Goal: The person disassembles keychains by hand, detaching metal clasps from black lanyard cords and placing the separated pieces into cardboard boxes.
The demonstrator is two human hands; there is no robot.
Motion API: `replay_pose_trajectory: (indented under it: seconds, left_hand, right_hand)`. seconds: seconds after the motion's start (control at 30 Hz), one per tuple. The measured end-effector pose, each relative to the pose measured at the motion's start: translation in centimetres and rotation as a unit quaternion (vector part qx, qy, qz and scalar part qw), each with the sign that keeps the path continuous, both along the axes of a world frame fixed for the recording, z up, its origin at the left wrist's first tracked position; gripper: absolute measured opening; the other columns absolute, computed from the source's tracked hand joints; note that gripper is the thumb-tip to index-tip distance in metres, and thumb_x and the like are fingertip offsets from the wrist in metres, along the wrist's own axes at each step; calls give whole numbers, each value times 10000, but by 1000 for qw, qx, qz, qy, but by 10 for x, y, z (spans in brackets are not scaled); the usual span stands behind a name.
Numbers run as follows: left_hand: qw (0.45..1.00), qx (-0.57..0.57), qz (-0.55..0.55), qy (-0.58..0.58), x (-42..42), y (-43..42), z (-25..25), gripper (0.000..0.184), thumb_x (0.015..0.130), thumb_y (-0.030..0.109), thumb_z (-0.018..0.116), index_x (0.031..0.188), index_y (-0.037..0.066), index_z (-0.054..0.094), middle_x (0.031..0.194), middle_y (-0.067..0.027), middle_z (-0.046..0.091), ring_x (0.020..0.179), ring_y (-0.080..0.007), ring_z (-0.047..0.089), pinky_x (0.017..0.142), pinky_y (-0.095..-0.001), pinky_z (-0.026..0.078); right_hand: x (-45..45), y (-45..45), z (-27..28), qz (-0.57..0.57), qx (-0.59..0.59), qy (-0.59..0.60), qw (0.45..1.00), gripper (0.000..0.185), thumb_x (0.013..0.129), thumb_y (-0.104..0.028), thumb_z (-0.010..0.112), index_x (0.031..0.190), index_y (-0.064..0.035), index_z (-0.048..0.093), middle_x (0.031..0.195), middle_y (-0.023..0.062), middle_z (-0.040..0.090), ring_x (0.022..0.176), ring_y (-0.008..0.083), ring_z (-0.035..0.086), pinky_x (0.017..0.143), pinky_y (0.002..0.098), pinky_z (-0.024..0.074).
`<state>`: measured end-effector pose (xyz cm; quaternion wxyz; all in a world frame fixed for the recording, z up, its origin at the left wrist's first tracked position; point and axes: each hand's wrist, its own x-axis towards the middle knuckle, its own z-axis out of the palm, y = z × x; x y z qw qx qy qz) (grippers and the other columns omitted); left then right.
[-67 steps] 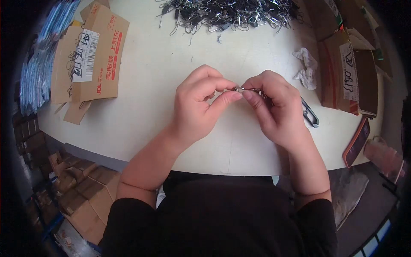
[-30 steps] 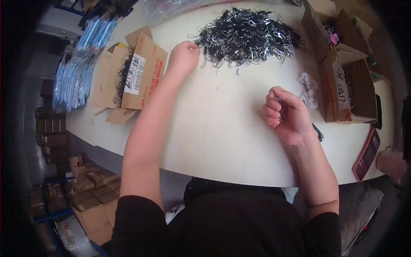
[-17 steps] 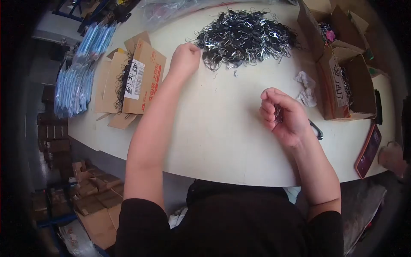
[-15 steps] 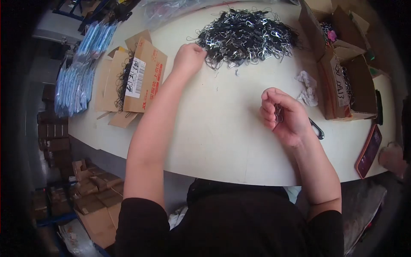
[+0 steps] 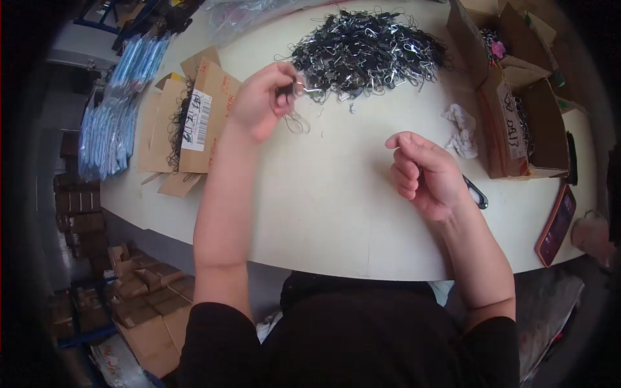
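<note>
Near the left side of the pile, my left hand point(image 5: 262, 97) pinches a black lanyard strap with a silver clasp point(image 5: 309, 89). A thin cord loop point(image 5: 296, 123) hangs from it over the table. My right hand point(image 5: 427, 174) is curled palm up above the table's right half, thumb and forefinger near each other. Its fingers close around small dark and metal pieces, now mostly hidden. A large heap of black straps with silver clasps point(image 5: 372, 55) lies at the far middle of the table, just beyond my left hand.
An open carton point(image 5: 213, 90) of straps stands at left, beside stacked clear-wrapped packs point(image 5: 110, 136). Open boxes point(image 5: 540, 129) stand at right. Near them lie crumpled tissue point(image 5: 460, 132), a black-handled tool point(image 5: 477, 194) and a phone point(image 5: 556, 226). Plastic wrap point(image 5: 252, 19) lies at the back.
My left hand has drawn back from the pile's edge, turned and lifted with a strap in it. My right hand stays in place; its thumb and fingers have shifted slightly, hiding the metal pieces.
</note>
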<state>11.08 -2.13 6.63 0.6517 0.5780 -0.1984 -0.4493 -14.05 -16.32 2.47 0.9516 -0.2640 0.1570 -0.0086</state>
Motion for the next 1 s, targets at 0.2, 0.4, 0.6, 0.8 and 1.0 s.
replay_pose_trajectory:
  seconds: [0.2,0.4,0.6,0.8,1.0]
  left_hand:
    - [998,9,-64,10,-80,6,0,127,871,45,461,976,19,528,815,-55,586,560,-50,436,510,-175,344]
    - [995,12,-29,-95,-125,9,-15,105,857,27,539,954,-3,567,856,-35,599,708,-48,505,577,-172,371]
    - [971,-16,28,-239,-129,13,-34,88,829,-2,574,913,3,599,806,-6,596,652,-26,476,551,-174,369]
    - [939,-52,23,-339,-125,17,-50,157,785,-24,592,937,5,624,761,3,593,547,-17,394,483,-182,323]
    - [939,-17,-68,-336,-123,24,-42,204,793,-36,579,992,-32,622,846,-43,605,669,-55,468,592,-178,371]
  right_hand:
    - [2,11,13,-18,-154,70,985,289,940,-218,503,1069,27,586,753,36,626,468,39,402,419,186,350]
    - [0,15,14,66,-261,70,961,282,875,-207,620,1062,5,626,788,22,655,535,19,416,484,160,346]
    - [2,14,-4,24,-385,63,920,157,863,-160,627,897,-8,649,754,8,639,668,43,515,637,193,409]
    - [2,16,1,8,-378,46,925,140,864,-145,620,866,-6,635,739,-3,610,670,39,502,624,191,403]
    - [-1,14,9,31,-333,55,941,130,878,-131,600,877,-4,625,749,-19,593,684,24,490,622,175,395]
